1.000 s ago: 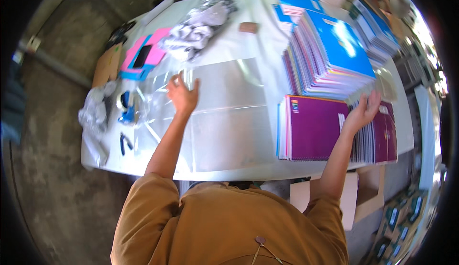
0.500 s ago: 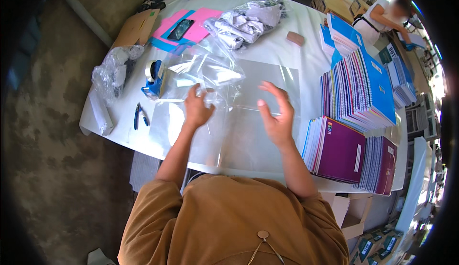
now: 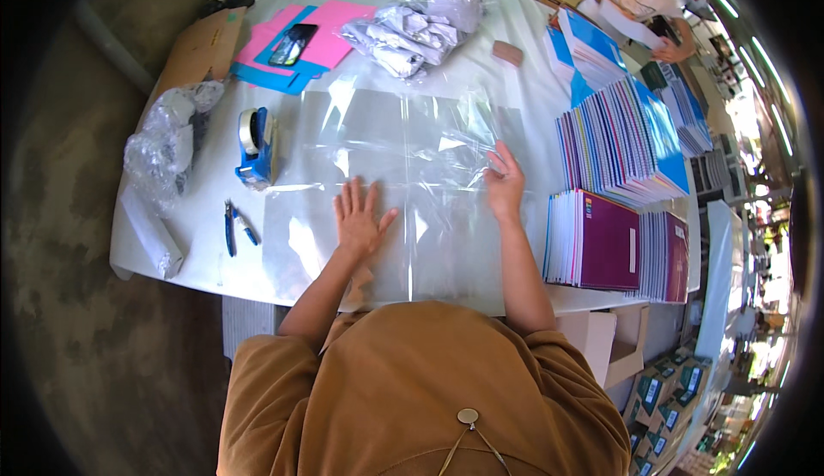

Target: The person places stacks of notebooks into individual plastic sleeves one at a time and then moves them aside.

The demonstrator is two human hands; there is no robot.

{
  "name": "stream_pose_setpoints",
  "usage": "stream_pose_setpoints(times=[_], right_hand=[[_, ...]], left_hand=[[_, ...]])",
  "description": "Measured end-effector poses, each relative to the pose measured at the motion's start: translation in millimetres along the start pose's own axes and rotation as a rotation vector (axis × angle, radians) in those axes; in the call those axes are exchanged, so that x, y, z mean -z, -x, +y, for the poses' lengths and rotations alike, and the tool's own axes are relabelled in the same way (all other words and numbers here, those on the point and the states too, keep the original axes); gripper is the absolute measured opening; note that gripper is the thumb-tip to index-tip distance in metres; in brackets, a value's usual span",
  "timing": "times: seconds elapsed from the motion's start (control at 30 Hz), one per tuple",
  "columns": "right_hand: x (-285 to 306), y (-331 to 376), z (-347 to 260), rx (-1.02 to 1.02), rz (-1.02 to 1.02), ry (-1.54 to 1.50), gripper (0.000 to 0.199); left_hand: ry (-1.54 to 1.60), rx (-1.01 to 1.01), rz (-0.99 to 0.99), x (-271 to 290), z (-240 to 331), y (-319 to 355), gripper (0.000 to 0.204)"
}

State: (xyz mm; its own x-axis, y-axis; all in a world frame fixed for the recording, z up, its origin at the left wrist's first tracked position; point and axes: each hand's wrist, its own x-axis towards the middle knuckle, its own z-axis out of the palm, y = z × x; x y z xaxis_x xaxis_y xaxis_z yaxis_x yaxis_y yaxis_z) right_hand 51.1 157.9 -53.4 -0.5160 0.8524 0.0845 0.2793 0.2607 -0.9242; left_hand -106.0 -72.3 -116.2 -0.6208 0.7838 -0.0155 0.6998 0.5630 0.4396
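Note:
A large clear plastic sheet lies spread over the table in front of me, with creases and glare on it. My left hand rests flat on the sheet, fingers spread. At the sheet's right side, my right hand has thumb and fingers at the plastic's edge and appears to pinch it; the exact contact is small. Left of the sheet stands a blue tape dispenser. Cutting pliers with dark and blue handles lie nearer me.
Stacked spiral notebooks and purple books stand at the right. Farther off are a phone on pink and blue sheets, crumpled plastic wrapping and a brown block. Crumpled film lies left. Another person works at the far right.
The bunched clear plastic has come down and spread out flat. My left hand has lowered onto it, and my right hand has reached its right edge. The other person now holds white paper.

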Motion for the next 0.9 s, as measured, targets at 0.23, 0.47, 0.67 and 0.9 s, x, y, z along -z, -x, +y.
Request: stream_pose_setpoints(times=[0.23,0.47,0.67,0.9], right_hand=[[99,62,72,-0.245,0.289,-0.068,0.061],[-14,114,-130,0.798,-0.310,-0.044,0.032],[-65,109,-79,0.082,-0.647,0.756,0.057],[49,139,51,-0.383,-0.114,1.039,0.070]], left_hand=[[-0.213,0.135,-0.017,16,-20,33,0.075],[-0.113,-0.314,-0.119,14,21,45,0.069],[0.300,-0.252,0.259,-30,48,51,0.064],[-0.232,-0.271,-0.165,-3,36,54,0.073]])
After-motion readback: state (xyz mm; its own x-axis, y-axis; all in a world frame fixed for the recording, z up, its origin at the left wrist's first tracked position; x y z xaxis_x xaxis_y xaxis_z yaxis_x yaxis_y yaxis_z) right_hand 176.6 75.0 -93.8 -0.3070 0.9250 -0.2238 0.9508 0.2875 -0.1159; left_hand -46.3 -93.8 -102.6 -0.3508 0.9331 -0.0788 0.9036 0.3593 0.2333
